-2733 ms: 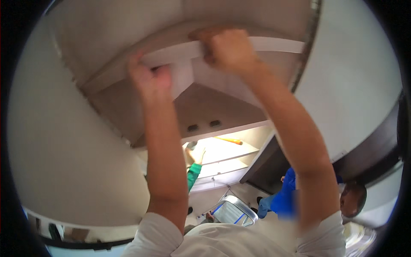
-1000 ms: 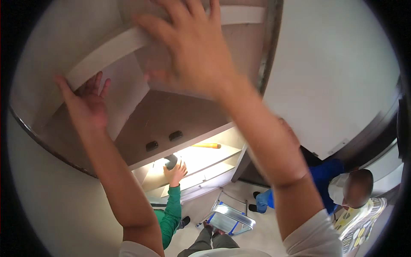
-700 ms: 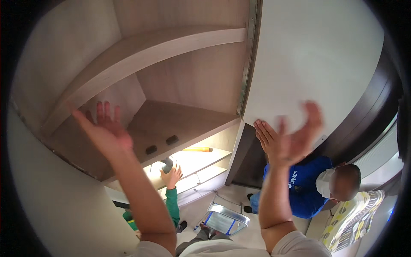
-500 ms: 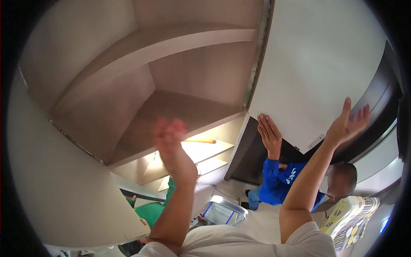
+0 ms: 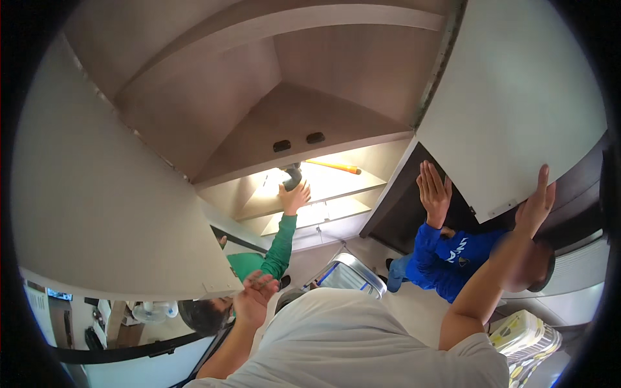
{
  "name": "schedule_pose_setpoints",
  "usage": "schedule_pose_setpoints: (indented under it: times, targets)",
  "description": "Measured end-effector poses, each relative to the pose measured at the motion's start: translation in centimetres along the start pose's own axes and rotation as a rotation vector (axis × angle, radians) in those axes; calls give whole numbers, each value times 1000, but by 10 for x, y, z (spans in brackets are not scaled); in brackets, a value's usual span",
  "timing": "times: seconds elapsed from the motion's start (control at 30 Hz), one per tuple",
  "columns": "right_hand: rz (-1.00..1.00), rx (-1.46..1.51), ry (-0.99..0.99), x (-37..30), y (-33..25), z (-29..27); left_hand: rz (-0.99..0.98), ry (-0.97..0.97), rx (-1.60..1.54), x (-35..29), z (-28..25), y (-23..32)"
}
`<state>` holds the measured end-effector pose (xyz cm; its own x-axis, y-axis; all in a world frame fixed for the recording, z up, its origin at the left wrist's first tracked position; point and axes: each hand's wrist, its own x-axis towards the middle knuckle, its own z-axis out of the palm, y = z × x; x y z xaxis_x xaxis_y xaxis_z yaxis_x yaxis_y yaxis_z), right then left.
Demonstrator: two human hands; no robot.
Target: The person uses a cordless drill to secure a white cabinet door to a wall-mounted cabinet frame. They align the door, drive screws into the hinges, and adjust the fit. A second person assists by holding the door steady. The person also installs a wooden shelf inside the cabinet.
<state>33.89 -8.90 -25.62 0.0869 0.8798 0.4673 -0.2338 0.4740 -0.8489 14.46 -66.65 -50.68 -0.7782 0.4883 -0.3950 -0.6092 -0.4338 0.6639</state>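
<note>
My left hand (image 5: 255,299) is raised beside the lower corner of the left cabinet door (image 5: 116,194), fingers loosely apart and nothing in them. At the lower edge of the right cabinet door (image 5: 511,103), my right hand (image 5: 534,205) has its thumb and fingers stretched out; whether it bears on the panel is unclear. Two small black pieces, one (image 5: 281,146) left of the other (image 5: 315,138), lie on the bottom board (image 5: 249,145) of the open cabinet. Below that board, a co-worker's hand (image 5: 295,198) with a green sleeve holds a dark tool (image 5: 292,178), partly hidden.
A co-worker in blue (image 5: 446,265) stands at right, one hand raised by the right door's corner. A stepladder (image 5: 352,271) stands below me. An orange stick (image 5: 333,167) is in the lit shelves (image 5: 349,187). A patterned bundle (image 5: 524,336) sits lower right.
My left hand has drawn down and back from the cabinet's bottom board, where two black pieces now show. My right hand overlaps the right door's edge more. The green-sleeved arm now reaches up with the tool.
</note>
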Motion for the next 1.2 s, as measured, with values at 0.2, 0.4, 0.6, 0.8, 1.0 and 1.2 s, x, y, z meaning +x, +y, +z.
schedule_pose_setpoints:
  times: [0.2,0.4,0.6,0.8,1.0,1.2]
  targets:
    - [107,68,-58,-1,70,-42,269,53,-179,-2,50,49]
    - [203,299,57,-37,92,-56,302,-229,28,18,33,56]
    - [132,173,-145,-93,80,-63,209,-243,-46,40,67,54]
    - [34,72,-588,-174,26,-17,178,-259,-10,36,72,63]
    - [-385,-275,-1015,-222,-8,146,196,-192,9,44,61,57]
    - [-360,-177,-1089,-222,23,270,209,-199,4,47,59,56]
